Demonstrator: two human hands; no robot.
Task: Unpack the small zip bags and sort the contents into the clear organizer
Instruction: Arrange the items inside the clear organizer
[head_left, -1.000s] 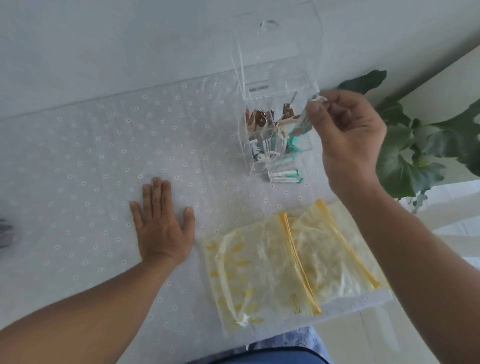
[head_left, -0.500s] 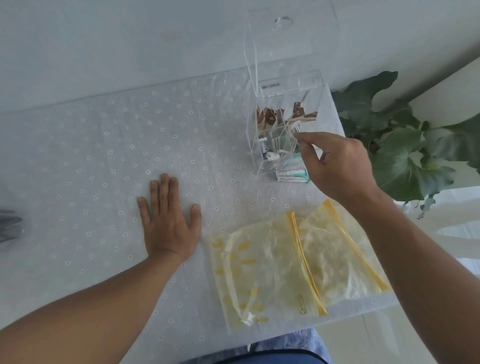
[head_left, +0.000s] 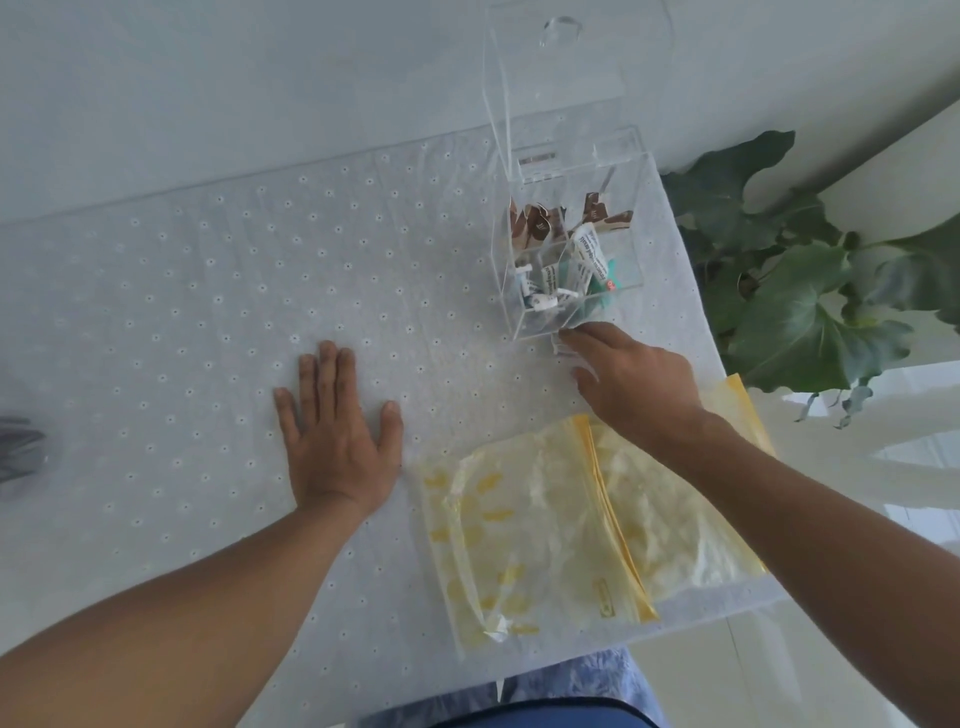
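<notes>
Home setting, dotted tablecloth, leafy houseplant, plain white wall

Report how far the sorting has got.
Mostly done: both zip bags lie flat and look empty, and sachets and tubes fill the clear organizer. In hand: the right hand reaches a packet in front of it. Left: that packet, the open lid.

Glossy clear-plastic organizer; crinkled plastic bags; matt tablecloth.

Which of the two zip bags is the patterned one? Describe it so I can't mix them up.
At the table's near edge, below the clear organizer, two yellow-zipped bags overlap. The patterned bag is the left one, printed with small yellow marks; its neighbour looks plain.
</notes>
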